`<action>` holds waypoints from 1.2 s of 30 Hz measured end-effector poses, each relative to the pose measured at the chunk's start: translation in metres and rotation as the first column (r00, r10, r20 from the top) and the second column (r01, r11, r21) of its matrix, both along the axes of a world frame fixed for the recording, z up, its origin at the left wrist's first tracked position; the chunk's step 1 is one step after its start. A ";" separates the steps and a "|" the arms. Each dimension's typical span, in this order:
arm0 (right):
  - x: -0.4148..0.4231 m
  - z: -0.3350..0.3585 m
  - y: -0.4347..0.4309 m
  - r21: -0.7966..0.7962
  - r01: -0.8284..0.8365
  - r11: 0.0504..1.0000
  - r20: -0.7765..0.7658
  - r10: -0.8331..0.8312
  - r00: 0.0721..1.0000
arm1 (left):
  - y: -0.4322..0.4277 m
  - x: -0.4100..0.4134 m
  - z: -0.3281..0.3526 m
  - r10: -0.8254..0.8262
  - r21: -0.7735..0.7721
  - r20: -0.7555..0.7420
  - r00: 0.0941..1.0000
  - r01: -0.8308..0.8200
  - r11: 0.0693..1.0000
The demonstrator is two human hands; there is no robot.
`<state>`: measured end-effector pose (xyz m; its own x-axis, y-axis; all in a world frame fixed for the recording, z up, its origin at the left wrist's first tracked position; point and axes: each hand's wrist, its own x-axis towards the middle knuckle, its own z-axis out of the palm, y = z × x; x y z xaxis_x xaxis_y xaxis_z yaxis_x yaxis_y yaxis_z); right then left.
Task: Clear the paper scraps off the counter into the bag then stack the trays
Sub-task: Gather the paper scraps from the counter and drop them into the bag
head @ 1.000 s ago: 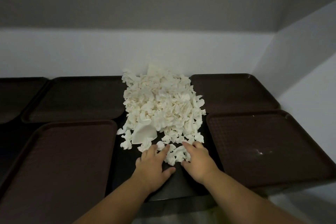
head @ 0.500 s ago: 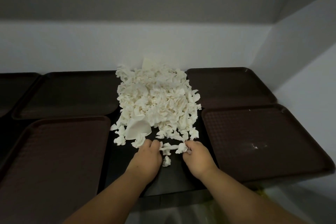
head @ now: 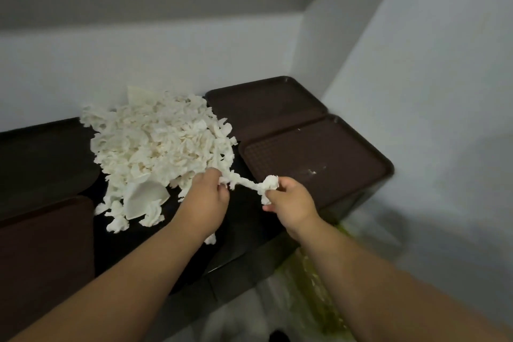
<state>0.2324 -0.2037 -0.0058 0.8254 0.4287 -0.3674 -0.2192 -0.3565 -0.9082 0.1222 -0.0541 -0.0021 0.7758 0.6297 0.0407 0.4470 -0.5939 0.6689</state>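
A big heap of white paper scraps [head: 158, 144] lies on the dark counter [head: 155, 241] between brown trays. My left hand [head: 206, 197] grips scraps at the heap's near right edge. My right hand [head: 291, 203] holds a wad of scraps [head: 270, 183] lifted off the counter, and a twisted strand of paper [head: 241, 182] runs between the two hands. A translucent yellow-green bag [head: 313, 277] hangs blurred below the counter's front edge, under my right forearm.
Two brown trays [head: 319, 158] [head: 266, 100] lie side by side at the right end of the counter, against the corner walls. More brown trays sit at the left [head: 41, 253] [head: 36, 158]. A larger flat paper piece [head: 141, 200] lies at the heap's near side.
Both hands closed on scraps at the heap's near edge and lifted them; my right hand moved right toward the counter's edge. The view swung right and down, showing the bag.
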 end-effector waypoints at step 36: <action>0.151 -0.089 -0.277 -0.048 0.369 0.928 -0.347 -0.362 0.865 | -0.253 0.210 -0.053 -0.382 -0.514 -0.106 0.918 0.278 0.811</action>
<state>0.3838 -0.4804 -0.0953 0.7475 0.1308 -0.6512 -0.6296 -0.1729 -0.7574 0.3326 -0.3067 -0.0553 0.8989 0.2328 -0.3711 0.4339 -0.3565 0.8274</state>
